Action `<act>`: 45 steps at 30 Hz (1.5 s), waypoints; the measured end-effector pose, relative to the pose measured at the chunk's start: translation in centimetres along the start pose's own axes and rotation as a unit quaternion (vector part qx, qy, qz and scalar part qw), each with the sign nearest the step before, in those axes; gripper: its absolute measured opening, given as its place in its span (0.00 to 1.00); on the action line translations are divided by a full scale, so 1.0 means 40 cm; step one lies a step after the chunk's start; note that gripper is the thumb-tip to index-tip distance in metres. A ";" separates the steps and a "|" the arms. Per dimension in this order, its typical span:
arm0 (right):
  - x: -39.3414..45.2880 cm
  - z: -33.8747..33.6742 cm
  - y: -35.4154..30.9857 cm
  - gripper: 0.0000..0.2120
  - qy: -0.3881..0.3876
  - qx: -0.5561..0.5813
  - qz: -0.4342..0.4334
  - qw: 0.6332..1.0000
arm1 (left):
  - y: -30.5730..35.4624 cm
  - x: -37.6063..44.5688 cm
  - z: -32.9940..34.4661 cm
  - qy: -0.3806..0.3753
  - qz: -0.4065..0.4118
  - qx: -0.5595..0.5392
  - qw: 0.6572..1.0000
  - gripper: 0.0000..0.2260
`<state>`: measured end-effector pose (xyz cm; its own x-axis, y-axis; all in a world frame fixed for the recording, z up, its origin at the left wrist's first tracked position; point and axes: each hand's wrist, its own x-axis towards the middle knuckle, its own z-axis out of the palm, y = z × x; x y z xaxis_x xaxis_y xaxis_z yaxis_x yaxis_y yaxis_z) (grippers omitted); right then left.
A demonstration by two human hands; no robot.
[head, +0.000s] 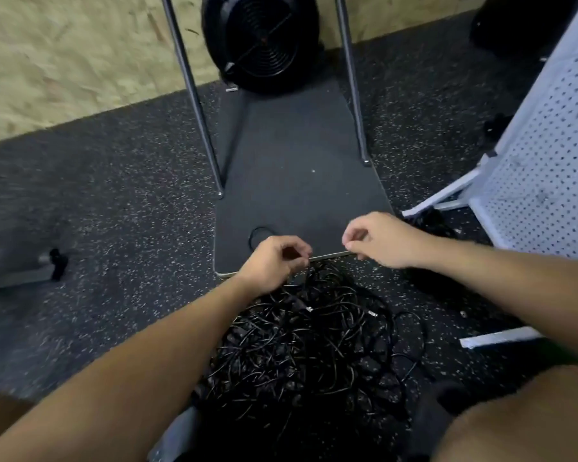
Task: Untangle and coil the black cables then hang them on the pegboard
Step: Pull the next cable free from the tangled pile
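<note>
A tangled heap of thin black cables (311,338) lies on the speckled floor in front of me, with small metal plugs showing here and there. My left hand (274,263) hovers over the heap's far edge, its fingers curled round a strand that runs down into the pile. A small loop of that cable (259,233) curves out behind this hand. My right hand (377,240) is to the right at the same height, thumb and forefinger pinched together; whether they hold a strand is unclear. The white pegboard (544,155) stands at the right edge.
A dark mat (294,155) with a pale front edge lies beyond the hands, between two metal legs (197,105). A black fan (261,41) sits at the back by the chipboard wall (64,61). More black cable (431,221) lies by the pegboard's white foot (444,195). My knees fill the bottom corners.
</note>
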<state>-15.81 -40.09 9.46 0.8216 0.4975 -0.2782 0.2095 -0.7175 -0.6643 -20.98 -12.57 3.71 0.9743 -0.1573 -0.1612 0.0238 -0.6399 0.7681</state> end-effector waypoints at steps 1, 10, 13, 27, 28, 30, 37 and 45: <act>0.021 -0.011 -0.074 0.05 -0.029 -0.044 -0.026 0.998 | -0.028 -0.038 -0.053 0.011 -0.016 -0.002 1.000 0.04; 0.171 0.313 -0.362 0.06 -0.154 -0.238 -0.096 0.954 | -0.271 -0.223 -0.121 0.033 -0.109 -0.042 0.993 0.03; 0.169 0.477 -0.303 0.08 -0.180 -0.237 -0.051 0.953 | -0.352 -0.250 -0.061 -0.002 -0.134 -0.011 0.991 0.05; 0.262 0.678 -0.124 0.26 -0.123 -0.085 0.066 0.987 | -0.483 -0.205 0.049 0.017 -0.230 0.140 0.963 0.16; 0.263 0.687 -0.121 0.24 -0.126 -0.097 0.064 0.985 | -0.485 -0.205 0.056 0.033 -0.229 0.148 0.961 0.14; 0.258 0.702 -0.112 0.17 -0.118 -0.118 0.054 0.985 | -0.481 -0.204 0.057 0.068 -0.213 0.164 0.961 0.10; 0.257 0.519 -0.202 0.06 -0.027 -0.078 0.018 0.996 | -0.339 -0.172 -0.087 0.117 -0.106 0.124 0.980 0.03; 0.151 0.080 -0.413 0.07 0.016 0.011 -0.070 0.997 | -0.101 -0.163 -0.357 0.160 0.023 0.140 0.977 0.06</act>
<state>-16.03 -23.66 16.54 0.8021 0.5757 -0.1588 0.3127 -0.6313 -0.7097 -24.24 1.77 10.50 0.9942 0.0240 0.1051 -0.0395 -0.8260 0.5623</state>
